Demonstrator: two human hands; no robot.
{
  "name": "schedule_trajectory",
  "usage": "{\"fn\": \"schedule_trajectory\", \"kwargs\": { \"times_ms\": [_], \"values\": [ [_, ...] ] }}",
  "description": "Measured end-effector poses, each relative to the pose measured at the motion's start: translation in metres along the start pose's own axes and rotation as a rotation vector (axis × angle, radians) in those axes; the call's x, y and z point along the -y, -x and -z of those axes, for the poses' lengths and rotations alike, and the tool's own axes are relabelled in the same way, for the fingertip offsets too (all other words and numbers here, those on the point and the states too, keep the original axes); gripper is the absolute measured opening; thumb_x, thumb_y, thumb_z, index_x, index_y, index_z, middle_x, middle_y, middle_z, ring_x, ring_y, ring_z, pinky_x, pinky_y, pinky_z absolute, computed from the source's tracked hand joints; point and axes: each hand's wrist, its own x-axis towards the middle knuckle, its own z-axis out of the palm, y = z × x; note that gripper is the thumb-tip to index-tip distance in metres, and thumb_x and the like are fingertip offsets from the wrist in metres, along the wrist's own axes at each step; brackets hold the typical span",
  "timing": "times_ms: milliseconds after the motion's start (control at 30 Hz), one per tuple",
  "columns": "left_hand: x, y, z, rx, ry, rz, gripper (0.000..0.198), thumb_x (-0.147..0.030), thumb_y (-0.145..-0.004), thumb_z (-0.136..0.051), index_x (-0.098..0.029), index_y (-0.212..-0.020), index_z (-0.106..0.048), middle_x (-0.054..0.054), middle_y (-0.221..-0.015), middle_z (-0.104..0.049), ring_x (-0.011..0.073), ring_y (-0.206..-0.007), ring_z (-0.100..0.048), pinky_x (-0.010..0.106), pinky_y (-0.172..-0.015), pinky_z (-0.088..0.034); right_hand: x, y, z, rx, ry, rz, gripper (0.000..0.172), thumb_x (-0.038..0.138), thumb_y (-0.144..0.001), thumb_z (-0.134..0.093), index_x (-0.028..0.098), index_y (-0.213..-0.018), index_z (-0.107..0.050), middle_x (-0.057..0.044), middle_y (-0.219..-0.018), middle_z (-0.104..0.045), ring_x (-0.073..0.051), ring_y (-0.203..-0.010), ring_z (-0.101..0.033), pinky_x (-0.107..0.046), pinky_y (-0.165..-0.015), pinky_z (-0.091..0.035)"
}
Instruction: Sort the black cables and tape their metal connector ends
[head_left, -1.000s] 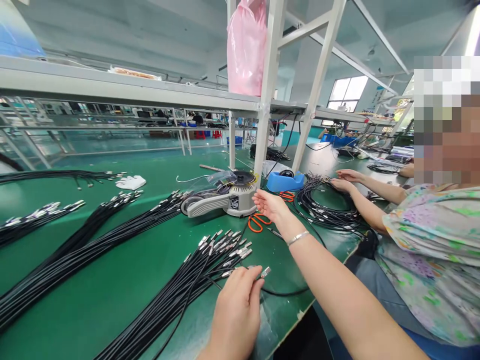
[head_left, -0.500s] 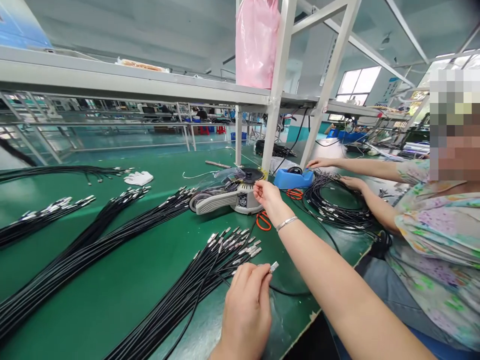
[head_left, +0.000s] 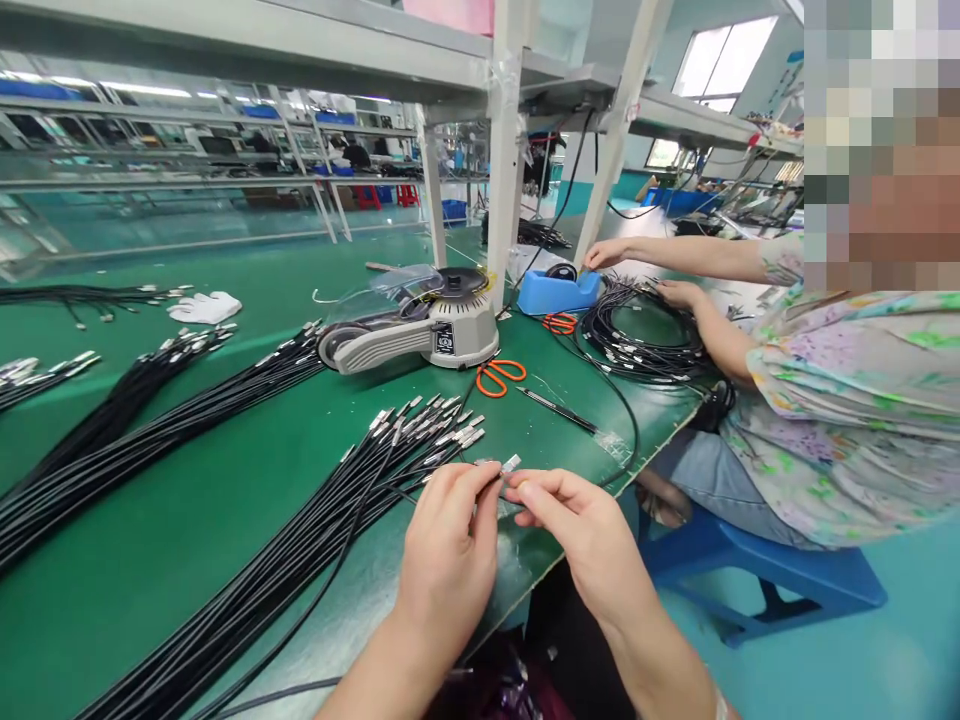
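Note:
My left hand (head_left: 450, 550) pinches a black cable just behind its silver connector end (head_left: 510, 464), close to the table's near edge. My right hand (head_left: 581, 535) has its fingers closed on the same cable end from the right; whether it also holds a bit of tape I cannot make out. A bundle of black cables with silver connectors (head_left: 315, 540) lies fanned out just left of my hands on the green table (head_left: 225, 480). Behind it stands a grey tape dispenser (head_left: 420, 335).
Orange scissors (head_left: 501, 375) and a thin black tool (head_left: 559, 410) lie beyond my hands. More cable bundles (head_left: 135, 440) run across the left. A seated co-worker (head_left: 840, 400) on the right handles coiled cables (head_left: 637, 340) beside a blue tape holder (head_left: 559, 290). White shelf posts (head_left: 504, 150) rise behind the dispenser.
My right hand has come back from the tape dispenser to the cable end held by my left hand. The view has tilted down and shifted right.

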Motion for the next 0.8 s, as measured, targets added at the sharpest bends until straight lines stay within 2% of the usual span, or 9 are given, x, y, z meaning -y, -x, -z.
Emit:
{"fn": "schedule_trajectory", "kwargs": {
  "times_ms": [133, 367, 533, 800],
  "values": [
    [-0.002, 0.001, 0.000, -0.015, -0.018, -0.025, 0.015, -0.012, -0.084, -0.055, -0.019, -0.097, -0.057, 0.002, -0.086, -0.063, 0.0137, -0.080, -0.059, 0.027, -0.071, -0.050, 0.005, -0.002, -0.005, 0.015, 0.000, 0.001, 0.024, 0.038, -0.074, -0.069, 0.016, -0.082, -0.071, -0.008, -0.086, -0.072, -0.017, -0.076, -0.065, -0.031, -0.073, -0.052],
    [-0.005, -0.001, 0.002, -0.047, -0.033, -0.156, 0.015, -0.006, -0.084, -0.053, -0.020, -0.088, -0.053, -0.001, -0.075, -0.060, 0.0111, -0.069, -0.054, 0.024, -0.064, -0.047, 0.007, 0.004, -0.009, -0.031, -0.014, 0.011, 0.024, 0.038, -0.072, -0.071, 0.015, -0.076, -0.070, -0.007, -0.083, -0.072, -0.018, -0.074, -0.066, -0.030, -0.070, -0.054],
    [-0.005, 0.000, 0.003, -0.064, -0.017, -0.229, 0.020, -0.002, -0.083, -0.053, -0.019, -0.093, -0.052, 0.000, -0.078, -0.059, 0.0115, -0.072, -0.054, 0.024, -0.065, -0.046, 0.013, 0.002, -0.012, -0.066, 0.015, -0.003, 0.021, 0.037, -0.069, -0.073, 0.016, -0.072, -0.071, -0.005, -0.075, -0.072, -0.016, -0.065, -0.064, -0.029, -0.067, -0.054],
    [-0.004, 0.001, 0.002, -0.059, -0.013, -0.241, 0.021, -0.003, -0.083, -0.053, -0.019, -0.095, -0.052, 0.001, -0.079, -0.060, 0.0116, -0.073, -0.055, 0.025, -0.066, -0.047, 0.012, 0.003, -0.012, -0.062, 0.019, -0.002, 0.021, 0.037, -0.070, -0.072, 0.016, -0.071, -0.071, -0.005, -0.077, -0.072, -0.016, -0.067, -0.065, -0.029, -0.068, -0.054]
  ]
}}
